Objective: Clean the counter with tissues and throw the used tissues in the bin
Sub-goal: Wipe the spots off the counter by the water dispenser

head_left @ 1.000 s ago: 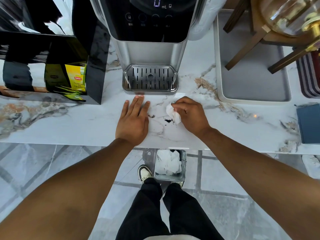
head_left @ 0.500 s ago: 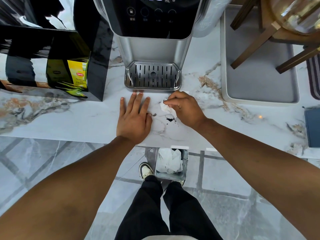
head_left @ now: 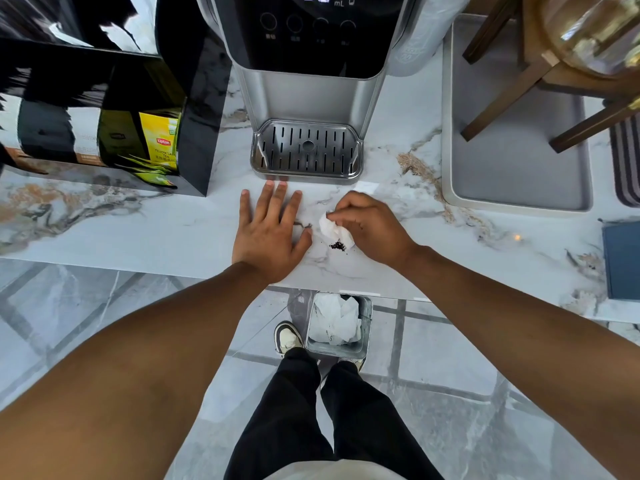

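My right hand (head_left: 372, 230) pinches a crumpled white tissue (head_left: 334, 230) against the marble counter (head_left: 145, 233), in front of the water dispenser. A small pile of dark crumbs (head_left: 337, 245) lies at the tissue's near edge. My left hand (head_left: 268, 230) rests flat on the counter just left of the tissue, fingers spread, holding nothing. Below the counter edge, on the floor between my feet, stands a small metal bin (head_left: 367, 323) with used white tissues (head_left: 334, 320) inside.
A silver water dispenser with a drip tray (head_left: 306, 150) stands straight ahead. A black box holding tea packets (head_left: 159, 143) is at the left. A grey tray (head_left: 512, 168) with a wooden stand is at the right, and a blue book (head_left: 623, 261) lies at the far right edge.
My right hand swept the tissue away from me and back toward the crumbs, gathering them into a tighter pile. My left hand stayed flat in place.
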### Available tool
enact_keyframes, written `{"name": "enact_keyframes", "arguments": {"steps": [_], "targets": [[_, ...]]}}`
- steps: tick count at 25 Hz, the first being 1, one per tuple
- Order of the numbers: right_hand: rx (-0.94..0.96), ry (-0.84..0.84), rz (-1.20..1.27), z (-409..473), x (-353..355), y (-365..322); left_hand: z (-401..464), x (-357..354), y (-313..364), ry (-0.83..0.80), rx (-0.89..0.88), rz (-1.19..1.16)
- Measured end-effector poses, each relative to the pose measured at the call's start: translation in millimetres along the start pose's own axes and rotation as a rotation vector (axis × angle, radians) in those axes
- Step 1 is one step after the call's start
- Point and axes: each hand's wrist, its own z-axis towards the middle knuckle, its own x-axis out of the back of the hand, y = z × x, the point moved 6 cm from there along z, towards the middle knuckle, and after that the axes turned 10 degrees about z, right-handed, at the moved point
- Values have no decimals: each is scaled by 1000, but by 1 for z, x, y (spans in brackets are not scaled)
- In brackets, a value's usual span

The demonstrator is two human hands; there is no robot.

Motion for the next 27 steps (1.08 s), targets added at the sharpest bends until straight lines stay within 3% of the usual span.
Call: {"name": "enact_keyframes", "arguments": {"steps": [6,24,27], "targets": [[43,-17,-79,23,0,10,0,-2,-2,15,2,0],[126,-112,32,-68,-24,-12,0,-1,-1,13,14,6],[158,-193,53,-90,-29,-19,0,0,-1,19,13,-12]]}}
